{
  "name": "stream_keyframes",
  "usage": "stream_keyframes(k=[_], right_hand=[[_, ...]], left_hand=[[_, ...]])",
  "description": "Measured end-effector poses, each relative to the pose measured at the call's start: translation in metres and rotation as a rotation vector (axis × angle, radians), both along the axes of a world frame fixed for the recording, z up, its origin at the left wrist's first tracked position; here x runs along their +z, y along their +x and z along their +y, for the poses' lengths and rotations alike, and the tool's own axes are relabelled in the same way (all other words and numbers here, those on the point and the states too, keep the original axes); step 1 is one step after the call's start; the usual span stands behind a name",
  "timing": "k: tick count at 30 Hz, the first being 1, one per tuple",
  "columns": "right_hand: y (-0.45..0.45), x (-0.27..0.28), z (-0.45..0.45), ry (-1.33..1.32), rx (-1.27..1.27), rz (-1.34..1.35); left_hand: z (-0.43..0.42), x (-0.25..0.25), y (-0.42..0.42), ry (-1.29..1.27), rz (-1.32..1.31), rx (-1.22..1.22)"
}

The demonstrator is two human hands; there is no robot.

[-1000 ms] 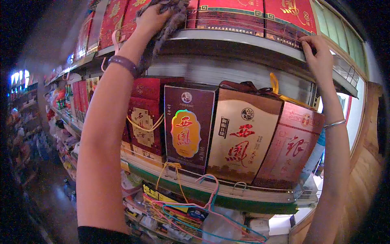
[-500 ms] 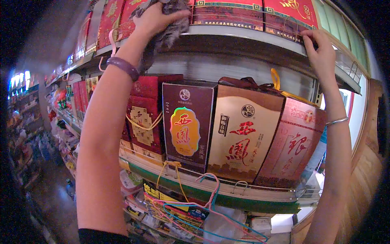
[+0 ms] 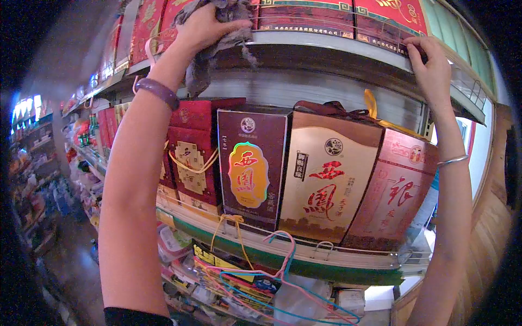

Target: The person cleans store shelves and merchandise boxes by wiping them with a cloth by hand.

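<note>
At the top, my left hand [image 3: 204, 28] is closed on a grey, fluffy cloth [image 3: 231, 46] that hangs over the upper shelf edge [image 3: 321, 46]. My right hand [image 3: 432, 62] pinches the thin wire rail at the right end of that shelf, thumb and index finger together, beside a red box [image 3: 391, 22]. Another red box [image 3: 307, 16] stands between the hands, behind the rail. A purple bangle is on my left wrist and a silver one on my right.
Below stand a dark purple box [image 3: 253, 168], a beige and brown box [image 3: 326, 179], a pink box [image 3: 394, 190] and a maroon box [image 3: 190, 157]. Pink and blue hangers [image 3: 283, 271] hang from the lower shelf edge [image 3: 348, 266]. More shelves run back at the left.
My left hand and the cloth have shifted slightly left and down along the upper shelf edge. My right hand stays at the rail, slightly higher in view.
</note>
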State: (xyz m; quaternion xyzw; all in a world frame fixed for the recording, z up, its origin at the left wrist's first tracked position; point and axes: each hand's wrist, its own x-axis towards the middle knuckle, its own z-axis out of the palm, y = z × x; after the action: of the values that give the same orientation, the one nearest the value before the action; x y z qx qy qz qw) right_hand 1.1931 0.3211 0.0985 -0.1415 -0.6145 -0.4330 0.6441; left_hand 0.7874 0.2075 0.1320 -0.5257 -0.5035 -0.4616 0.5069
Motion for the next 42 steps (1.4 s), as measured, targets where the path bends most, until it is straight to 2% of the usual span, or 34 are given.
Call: stream_keyframes(k=[1,2,5,6,13,14,17,18,21,25,26,29,32,33,35,37,38,39,40,41,42], right_hand=[[-0.001,0.000,0.000,0.003,0.006,0.002],[-0.001,0.001,0.001,0.004,0.013,0.005],[0.001,0.001,0.001,0.035,0.020,-0.005],[0.001,0.000,0.001,0.046,0.020,-0.015],[0.000,-0.001,0.001,0.051,0.011,-0.012],[0.000,0.000,0.003,0.065,0.004,-0.004],[-0.002,0.000,0.001,0.084,-0.003,-0.010],[0.000,0.000,0.000,0.085,-0.008,-0.016],[0.002,0.000,0.001,0.074,0.009,-0.036],[0.001,0.000,0.000,0.029,0.018,-0.024],[0.003,0.000,0.001,0.040,-0.001,-0.026],[0.002,0.000,0.000,0.051,0.002,-0.036],[0.000,-0.003,-0.003,0.032,0.016,-0.012],[-0.001,-0.003,-0.004,0.020,0.017,-0.002],[-0.001,-0.003,-0.002,0.047,-0.007,0.003],[-0.003,-0.003,0.000,0.052,-0.007,0.002],[-0.003,-0.003,-0.001,0.047,0.000,0.001],[-0.003,-0.003,-0.002,0.041,0.008,-0.004],[-0.002,-0.002,-0.001,0.099,-0.047,-0.008],[-0.001,-0.001,-0.001,0.069,-0.031,-0.010],[-0.001,-0.001,-0.001,0.041,-0.014,-0.015]], left_hand=[[-0.002,-0.004,0.001,0.011,0.037,0.016],[-0.002,-0.005,0.004,-0.007,-0.026,-0.043],[0.001,0.003,0.018,0.043,-0.206,0.072],[0.001,0.009,0.015,0.044,-0.235,0.042],[0.002,-0.008,0.005,0.033,0.003,-0.056],[-0.001,-0.005,0.012,0.029,-0.155,0.140],[0.013,0.007,0.004,0.141,-0.206,0.233],[0.023,0.017,-0.016,0.133,-0.200,0.128],[0.017,0.022,-0.021,0.097,-0.218,0.063],[0.013,0.010,-0.034,0.282,-0.151,0.020],[0.011,0.006,-0.037,0.304,-0.100,0.104],[-0.013,-0.019,-0.018,0.126,-0.252,0.309],[-0.021,-0.024,-0.050,0.234,-0.352,0.301],[-0.023,-0.022,-0.062,0.256,-0.285,0.280],[-0.014,-0.021,-0.074,0.253,-0.312,0.219],[-0.019,-0.042,-0.024,0.170,-0.264,0.198],[-0.001,-0.039,-0.034,0.114,-0.237,0.192],[-0.007,-0.048,-0.014,0.113,-0.113,0.106],[-0.012,-0.050,0.003,-0.100,-0.186,0.156],[-0.021,-0.066,0.026,-0.007,-0.091,0.014],[-0.019,-0.067,0.020,0.086,0.038,-0.014]])
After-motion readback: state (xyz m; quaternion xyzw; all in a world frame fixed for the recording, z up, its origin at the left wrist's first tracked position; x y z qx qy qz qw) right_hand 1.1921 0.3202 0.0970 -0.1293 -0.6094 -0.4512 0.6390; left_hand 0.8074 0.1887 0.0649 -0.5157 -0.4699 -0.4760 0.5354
